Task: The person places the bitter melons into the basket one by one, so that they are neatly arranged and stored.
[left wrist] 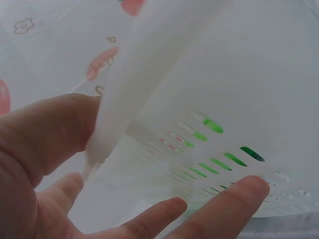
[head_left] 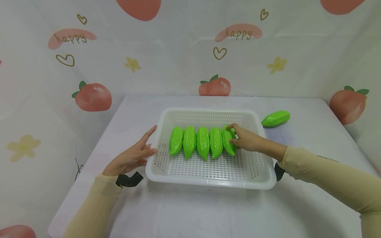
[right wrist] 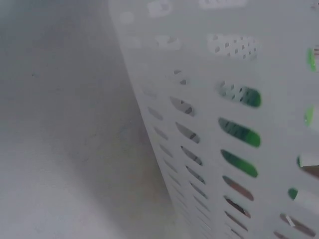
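Observation:
A white perforated plastic basket [head_left: 184,178] stands on the table with several glossy bright green, ridged, pointed toy vegetables [head_left: 203,142] lined up inside. My right hand [head_left: 245,138] reaches over the basket's right side and grips the rightmost green vegetable [head_left: 227,140] between thumb and fingers. At the left wall, my left hand [head_left: 135,155] lies against the outside of the basket with its fingers extended. In the left wrist view, the thumb is by the rim [left wrist: 117,114] and the fingers are below it. The right wrist view has only the basket wall [right wrist: 199,74]; that hand is hidden there.
One more green vegetable [head_left: 276,118] lies on the table outside the basket, beyond its right back corner. A white cloth covers the table [head_left: 190,211]. Behind it hangs a white curtain [head_left: 172,59] printed with peaches, hearts and flowers.

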The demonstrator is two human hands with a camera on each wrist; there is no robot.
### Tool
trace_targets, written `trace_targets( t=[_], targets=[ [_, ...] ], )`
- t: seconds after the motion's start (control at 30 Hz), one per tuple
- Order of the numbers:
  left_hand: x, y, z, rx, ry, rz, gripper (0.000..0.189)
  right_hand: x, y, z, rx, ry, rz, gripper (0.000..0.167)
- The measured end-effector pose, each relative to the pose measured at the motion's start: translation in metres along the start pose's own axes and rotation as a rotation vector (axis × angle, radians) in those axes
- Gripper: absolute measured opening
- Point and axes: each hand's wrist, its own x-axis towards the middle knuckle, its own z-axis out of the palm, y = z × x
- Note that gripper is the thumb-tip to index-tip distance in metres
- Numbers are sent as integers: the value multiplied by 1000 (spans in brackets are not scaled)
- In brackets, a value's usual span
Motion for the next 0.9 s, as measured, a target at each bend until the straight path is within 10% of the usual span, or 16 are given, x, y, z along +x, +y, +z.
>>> trace_targets(
  t=[0.9],
  targets=[
    [0, 1, 1, -4, 2, -10, 86, 3, -3, 0, -177, -37, 35, 64]
  ],
)
